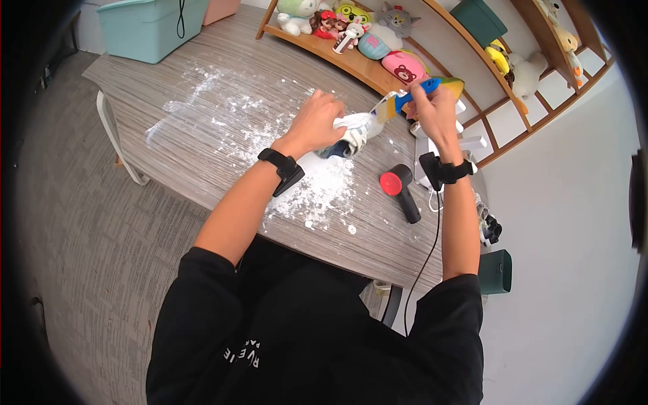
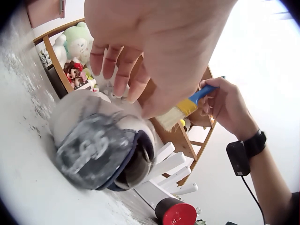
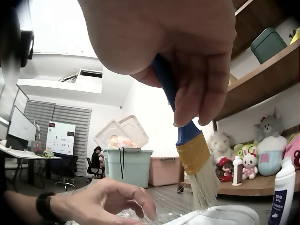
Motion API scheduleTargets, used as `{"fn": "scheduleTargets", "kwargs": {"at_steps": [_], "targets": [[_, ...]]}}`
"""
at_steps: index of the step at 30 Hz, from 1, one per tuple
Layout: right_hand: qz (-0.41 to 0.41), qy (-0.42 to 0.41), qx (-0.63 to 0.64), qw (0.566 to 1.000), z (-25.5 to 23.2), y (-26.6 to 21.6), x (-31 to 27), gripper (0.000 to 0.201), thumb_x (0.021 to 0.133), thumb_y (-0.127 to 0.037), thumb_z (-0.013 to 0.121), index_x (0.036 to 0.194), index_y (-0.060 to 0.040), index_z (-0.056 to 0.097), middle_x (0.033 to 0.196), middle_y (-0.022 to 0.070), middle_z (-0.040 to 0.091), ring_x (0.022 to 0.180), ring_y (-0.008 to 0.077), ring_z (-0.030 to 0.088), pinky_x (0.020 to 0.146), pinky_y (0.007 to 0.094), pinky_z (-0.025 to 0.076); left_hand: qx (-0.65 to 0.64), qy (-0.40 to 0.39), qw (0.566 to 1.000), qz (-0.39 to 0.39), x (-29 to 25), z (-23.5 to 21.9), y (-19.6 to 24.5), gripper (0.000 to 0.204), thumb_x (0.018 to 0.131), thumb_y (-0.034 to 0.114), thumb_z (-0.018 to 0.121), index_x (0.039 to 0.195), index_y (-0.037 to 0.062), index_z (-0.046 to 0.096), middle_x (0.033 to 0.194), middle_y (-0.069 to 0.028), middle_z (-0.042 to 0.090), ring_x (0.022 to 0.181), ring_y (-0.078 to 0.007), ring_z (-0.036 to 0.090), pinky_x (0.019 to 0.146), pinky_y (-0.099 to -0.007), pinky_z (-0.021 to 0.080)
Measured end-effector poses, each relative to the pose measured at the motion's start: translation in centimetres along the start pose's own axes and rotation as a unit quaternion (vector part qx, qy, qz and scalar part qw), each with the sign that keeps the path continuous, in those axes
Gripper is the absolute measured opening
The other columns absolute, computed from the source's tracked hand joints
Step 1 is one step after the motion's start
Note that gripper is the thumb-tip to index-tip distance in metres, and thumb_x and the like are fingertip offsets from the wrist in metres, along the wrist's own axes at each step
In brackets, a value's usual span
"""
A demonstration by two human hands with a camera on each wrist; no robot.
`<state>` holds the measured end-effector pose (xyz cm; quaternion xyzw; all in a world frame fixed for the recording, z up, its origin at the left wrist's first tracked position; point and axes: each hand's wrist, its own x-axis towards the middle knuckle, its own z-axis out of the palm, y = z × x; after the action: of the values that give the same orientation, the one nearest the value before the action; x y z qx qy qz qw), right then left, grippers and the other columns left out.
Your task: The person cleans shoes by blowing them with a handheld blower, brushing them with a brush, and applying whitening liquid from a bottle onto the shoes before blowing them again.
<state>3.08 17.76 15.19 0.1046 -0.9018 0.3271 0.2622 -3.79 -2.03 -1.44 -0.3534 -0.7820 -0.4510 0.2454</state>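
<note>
A white sneaker with a dark navy heel lies on the table, its heel smeared with white in the left wrist view. My right hand grips the blue handle of a flat paintbrush. The brush has a yellow band, and its pale bristles point down at the sneaker's upper in the right wrist view. Over the near side of the sneaker hovers my left hand, fingers loosely bent and holding nothing, thumb tip close above the shoe. White powder and flakes spread across the tabletop around it.
To the right lies a black handheld device with a red end. A white bottle with a blue label stands past the sneaker. Plush toys fill a wooden shelf behind; a teal bin sits at the far left.
</note>
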Motion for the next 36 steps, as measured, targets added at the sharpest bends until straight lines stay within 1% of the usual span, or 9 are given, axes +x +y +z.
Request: {"fn": "scheduleTargets", "kwargs": {"at_steps": [8, 10, 14, 16, 17, 25, 29, 35, 36], "targets": [[0.044, -0.043, -0.032, 0.998, 0.3, 3.6, -1.2, 0.029, 0.094, -0.019, 0.061, 0.086, 0.0078, 0.07, 0.066, 0.0115, 0.068, 0.052, 0.0164, 0.066, 0.051, 0.0321, 0.052, -0.069, -0.13, 0.987, -0.071, 0.1, -0.6, -0.1, 0.023, 0.083, 0.019, 0.079, 0.095, 0.0009, 0.073, 0.098, -0.014, 0.071, 0.101, -0.0327, 0.059, 0.09, -0.0431, 0.049], [0.05, -0.032, -0.02, 0.998, -0.1, 3.5, -1.2, 0.03, 0.094, -0.019, 0.062, 0.086, 0.008, 0.07, 0.066, 0.0117, 0.068, 0.052, 0.0168, 0.066, 0.051, 0.0319, 0.052, -0.066, -0.073, 0.987, -0.127, 0.3, -0.6, 0.2, 0.026, 0.084, 0.021, 0.08, 0.098, -0.0009, 0.074, 0.101, -0.0167, 0.071, 0.103, -0.0343, 0.06, 0.091, -0.0444, 0.05], [0.046, -0.002, -0.001, 0.999, -0.8, 3.2, -1.1, 0.03, 0.095, -0.02, 0.061, 0.088, 0.0078, 0.071, 0.067, 0.0118, 0.068, 0.053, 0.0168, 0.067, 0.051, 0.0303, 0.051, 0.031, -0.013, 0.995, -0.091, -0.3, 0.0, 0.0, 0.033, 0.083, 0.022, 0.082, 0.104, -0.0023, 0.074, 0.103, -0.0192, 0.071, 0.107, -0.0364, 0.059, 0.095, -0.045, 0.05], [0.044, 0.004, -0.004, 0.999, -0.9, 3.1, -1.2, 0.03, 0.095, -0.02, 0.061, 0.089, 0.0077, 0.071, 0.067, 0.0117, 0.068, 0.054, 0.0167, 0.067, 0.052, 0.0298, 0.051, 0.025, -0.149, 0.977, -0.151, 0.2, -1.0, 0.7, 0.039, 0.082, 0.023, 0.084, 0.109, -0.0023, 0.072, 0.109, -0.0212, 0.069, 0.114, -0.0382, 0.057, 0.099, -0.0447, 0.048], [0.041, 0.005, -0.01, 0.999, -1.1, 3.2, -1.2, 0.03, 0.095, -0.02, 0.061, 0.09, 0.0074, 0.071, 0.068, 0.0114, 0.068, 0.054, 0.0165, 0.067, 0.052, 0.0296, 0.051, 0.026, -0.148, 0.977, -0.15, 0.1, -0.9, 0.6, 0.039, 0.082, 0.023, 0.084, 0.109, -0.0023, 0.072, 0.109, -0.0212, 0.069, 0.114, -0.0382, 0.057, 0.099, -0.0447, 0.048], [0.061, 0.003, 0.012, 0.998, -3.1, 4.3, -0.9, 0.028, 0.096, -0.019, 0.06, 0.093, 0.0054, 0.072, 0.071, 0.011, 0.069, 0.056, 0.0157, 0.067, 0.053, 0.0297, 0.052, -0.127, -0.176, 0.976, 0.033, -0.3, -0.5, 1.0, 0.033, 0.075, 0.022, 0.089, 0.092, 0.0094, 0.064, 0.114, -0.0102, 0.062, 0.119, -0.0328, 0.052, 0.106, -0.0434, 0.042], [0.087, -0.015, 0.011, 0.996, -4.0, 4.8, -1.0, 0.028, 0.096, -0.019, 0.06, 0.095, 0.0057, 0.073, 0.073, 0.0119, 0.07, 0.055, 0.0164, 0.067, 0.052, 0.0298, 0.053, -0.162, -0.182, 0.97, 0.024, -0.7, 0.8, 1.1, 0.033, 0.075, 0.022, 0.089, 0.095, 0.0104, 0.065, 0.113, -0.0103, 0.061, 0.119, -0.0328, 0.052, 0.105, -0.0426, 0.042], [0.085, -0.017, 0.006, 0.996, -4.4, 4.3, -1.3, 0.029, 0.096, -0.02, 0.06, 0.096, 0.006, 0.073, 0.073, 0.0122, 0.07, 0.055, 0.0168, 0.067, 0.053, 0.0294, 0.052, -0.11, -0.175, 0.977, -0.051, -0.8, 0.7, 2.1, 0.053, 0.078, 0.038, 0.086, 0.11, 0.0045, 0.062, 0.111, -0.0177, 0.061, 0.115, -0.0344, 0.057, 0.101, -0.0426, 0.046], [0.082, -0.021, 0.002, 0.996, -4.3, 4.2, -1.3, 0.029, 0.096, -0.02, 0.06, 0.096, 0.0059, 0.073, 0.072, 0.0122, 0.07, 0.056, 0.0166, 0.067, 0.054, 0.0295, 0.052, -0.086, -0.205, 0.968, -0.115, -0.8, 0.5, 2.0, 0.063, 0.077, 0.042, 0.084, 0.117, 0.0, 0.058, 0.109, -0.0208, 0.062, 0.107, -0.0334, 0.062, 0.094, -0.0427, 0.05]]}}
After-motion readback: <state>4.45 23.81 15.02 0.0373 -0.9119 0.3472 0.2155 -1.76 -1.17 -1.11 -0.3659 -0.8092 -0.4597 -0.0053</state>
